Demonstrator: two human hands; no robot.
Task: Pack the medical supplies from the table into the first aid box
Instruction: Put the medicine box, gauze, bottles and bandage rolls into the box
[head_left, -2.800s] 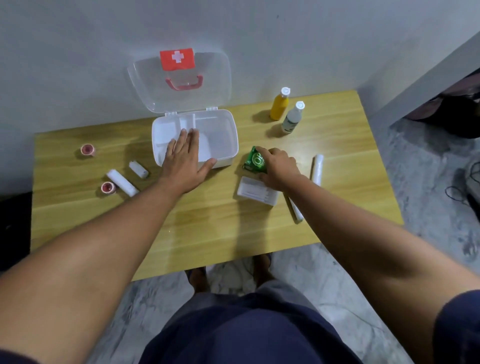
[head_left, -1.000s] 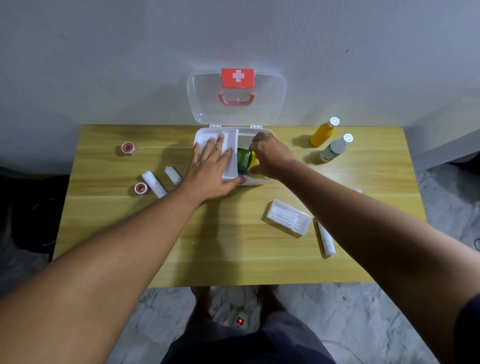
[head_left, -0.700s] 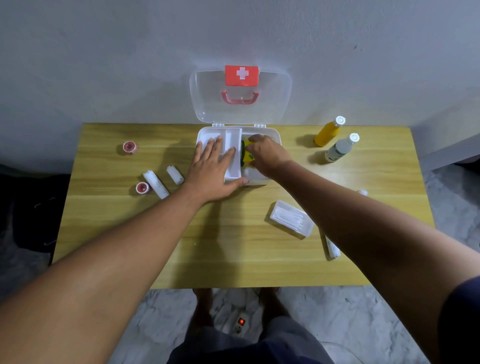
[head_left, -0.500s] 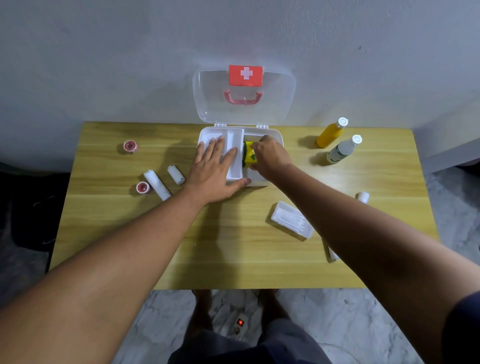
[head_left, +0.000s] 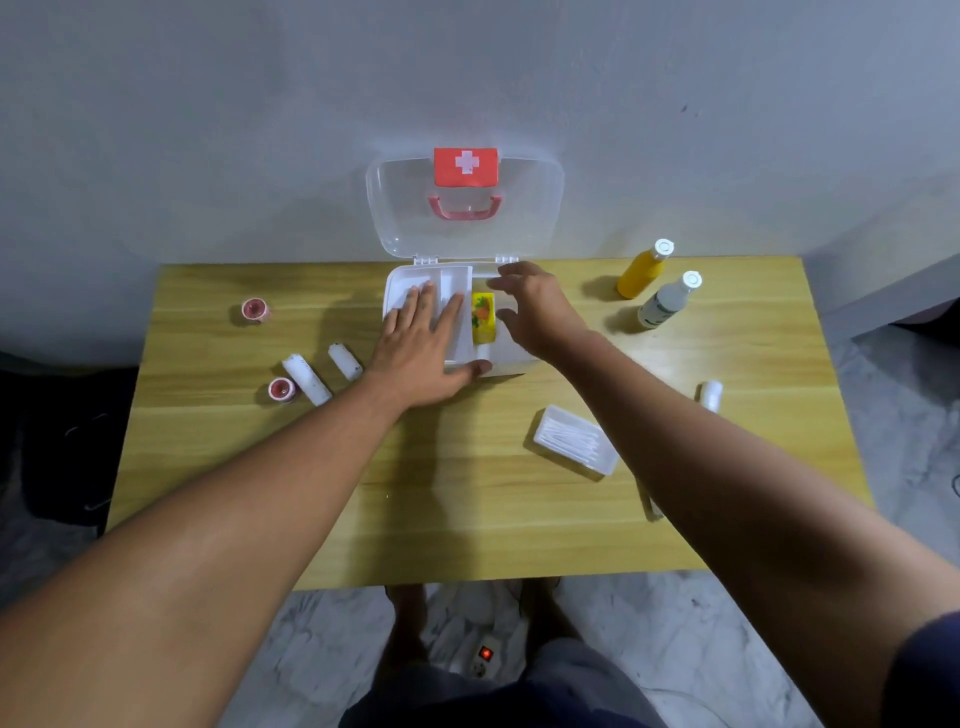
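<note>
The yellow packet (head_left: 483, 318) lies inside the first aid box (head_left: 511, 358), at nine o'clock of the right hand (head_left: 537, 312), whose fingers are spread apart, holding nothing. The left hand (head_left: 423, 345) lies flat, fingers apart, on the box's left compartment.

1. White first aid box (head_left: 511, 358) open at the table's (head_left: 467, 519) far edge, clear lid (head_left: 530, 208) upright against the wall.
2. Left hand (head_left: 423, 348) flat across the box's left compartments, fingers spread, thumb on the front rim.
3. Yellow packet (head_left: 483, 318) inside, just right of the divider.
4. Right hand (head_left: 535, 309) open over the box's right side, holding nothing.
5. Orange bottle (head_left: 644, 270) and white bottle (head_left: 669, 301) standing to the right.
6. Cotton swab box (head_left: 574, 440) near the right forearm.
7. Two gauze rolls (head_left: 306, 379) and two tape rolls (head_left: 254, 310) at left.
</note>
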